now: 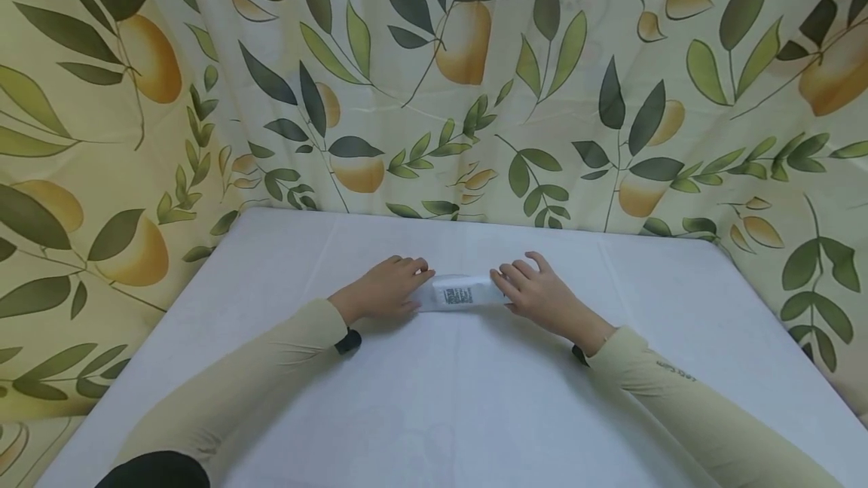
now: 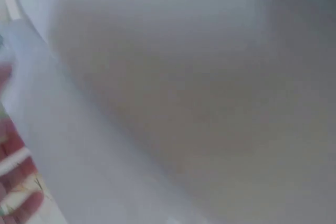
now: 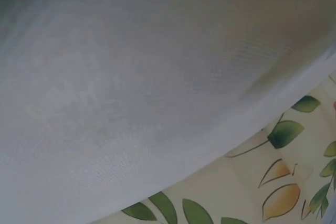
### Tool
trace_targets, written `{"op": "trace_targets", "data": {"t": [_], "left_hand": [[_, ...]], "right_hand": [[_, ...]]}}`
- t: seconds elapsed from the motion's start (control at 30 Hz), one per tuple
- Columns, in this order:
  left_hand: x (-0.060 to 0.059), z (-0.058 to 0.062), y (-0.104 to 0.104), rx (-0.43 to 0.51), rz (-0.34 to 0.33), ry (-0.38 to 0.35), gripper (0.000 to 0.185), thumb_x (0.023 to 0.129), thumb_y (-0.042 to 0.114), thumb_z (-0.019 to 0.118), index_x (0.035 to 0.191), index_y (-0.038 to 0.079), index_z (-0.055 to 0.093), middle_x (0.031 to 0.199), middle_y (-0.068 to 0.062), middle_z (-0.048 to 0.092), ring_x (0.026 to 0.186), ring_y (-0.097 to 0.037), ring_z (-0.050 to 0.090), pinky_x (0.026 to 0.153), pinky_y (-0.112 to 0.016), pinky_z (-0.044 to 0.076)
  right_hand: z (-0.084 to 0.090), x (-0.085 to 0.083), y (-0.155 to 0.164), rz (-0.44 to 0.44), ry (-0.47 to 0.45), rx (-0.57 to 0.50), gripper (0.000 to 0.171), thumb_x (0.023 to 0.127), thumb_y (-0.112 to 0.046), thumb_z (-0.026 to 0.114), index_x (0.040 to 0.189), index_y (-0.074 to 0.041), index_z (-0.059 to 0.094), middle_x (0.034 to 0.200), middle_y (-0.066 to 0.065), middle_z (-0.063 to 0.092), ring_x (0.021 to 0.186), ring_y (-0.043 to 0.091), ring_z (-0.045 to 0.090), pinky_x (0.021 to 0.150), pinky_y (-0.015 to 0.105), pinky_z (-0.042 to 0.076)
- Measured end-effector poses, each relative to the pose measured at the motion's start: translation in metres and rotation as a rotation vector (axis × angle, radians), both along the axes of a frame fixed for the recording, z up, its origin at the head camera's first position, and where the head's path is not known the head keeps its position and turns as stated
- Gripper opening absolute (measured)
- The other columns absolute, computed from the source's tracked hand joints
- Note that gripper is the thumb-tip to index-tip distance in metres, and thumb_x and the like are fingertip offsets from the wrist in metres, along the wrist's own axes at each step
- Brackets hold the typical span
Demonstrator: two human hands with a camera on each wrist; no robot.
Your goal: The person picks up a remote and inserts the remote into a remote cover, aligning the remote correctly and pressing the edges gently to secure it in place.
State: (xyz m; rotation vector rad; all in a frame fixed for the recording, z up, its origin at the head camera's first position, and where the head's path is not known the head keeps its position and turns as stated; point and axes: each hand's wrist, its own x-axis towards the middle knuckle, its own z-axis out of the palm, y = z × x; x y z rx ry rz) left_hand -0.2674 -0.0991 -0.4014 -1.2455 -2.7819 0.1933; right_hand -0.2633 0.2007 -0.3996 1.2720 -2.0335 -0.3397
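Note:
A narrow white packet (image 1: 471, 295) with a black printed label lies crosswise between the two hands, low over the white tabletop in the head view. The left hand (image 1: 385, 288) grips its left end, fingers on the far side and thumb on the near side. At the other end, the right hand (image 1: 542, 294) pinches the packet between thumb and fingers, with one finger lifted away. Blurred fingers (image 2: 18, 163) of the left hand show at the edge of the left wrist view. In the right wrist view no part of the right hand appears.
A white cloth covers the table (image 1: 380, 413), whose far edge meets a curtain (image 1: 420, 119) printed with fruit and leaves. The curtain also hangs along both sides. A dark rounded object (image 1: 156, 471) shows at the bottom left of the head view.

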Motion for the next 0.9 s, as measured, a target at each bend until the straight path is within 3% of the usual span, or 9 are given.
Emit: {"op": "trace_targets", "data": {"t": [0.27, 0.6, 0.73, 0.9], "left_hand": [[-0.004, 0.0, 0.024, 0.013, 0.078, 0.155, 0.031, 0.09, 0.032, 0.057, 0.108, 0.01, 0.065, 0.107, -0.004, 0.06, 0.096, -0.019, 0.058, 0.09, -0.035, 0.045], [-0.007, -0.002, 0.035, -0.012, 0.138, 0.143, 0.026, 0.085, 0.032, 0.062, 0.099, 0.01, 0.068, 0.096, -0.003, 0.065, 0.09, -0.02, 0.06, 0.091, -0.038, 0.044], [-0.009, -0.006, 0.037, -0.012, 0.118, 0.192, 0.019, 0.083, 0.027, 0.063, 0.089, 0.011, 0.071, 0.089, -0.002, 0.066, 0.085, -0.019, 0.061, 0.089, -0.038, 0.044], [-0.012, -0.007, 0.037, -0.039, 0.121, 0.183, 0.019, 0.086, 0.025, 0.06, 0.088, 0.011, 0.072, 0.089, -0.002, 0.067, 0.085, -0.02, 0.061, 0.088, -0.038, 0.045]], "right_hand": [[0.0, 0.002, 0.001, -0.004, -0.01, 0.003, 0.064, 0.06, -0.034, 0.086, 0.113, -0.007, 0.061, 0.1, 0.007, 0.063, 0.089, 0.023, 0.058, 0.085, 0.048, 0.048], [-0.001, 0.005, 0.003, -0.006, -0.021, 0.008, 0.066, 0.06, -0.035, 0.087, 0.114, -0.007, 0.06, 0.1, 0.007, 0.063, 0.09, 0.023, 0.059, 0.086, 0.048, 0.048], [-0.001, 0.006, 0.003, 0.005, -0.029, 0.006, 0.067, 0.059, -0.034, 0.087, 0.114, -0.007, 0.06, 0.1, 0.007, 0.063, 0.09, 0.024, 0.059, 0.086, 0.048, 0.048], [-0.003, 0.007, 0.004, 0.014, -0.027, 0.003, 0.068, 0.058, -0.033, 0.088, 0.115, -0.007, 0.06, 0.101, 0.007, 0.063, 0.09, 0.024, 0.059, 0.086, 0.047, 0.048]]}}
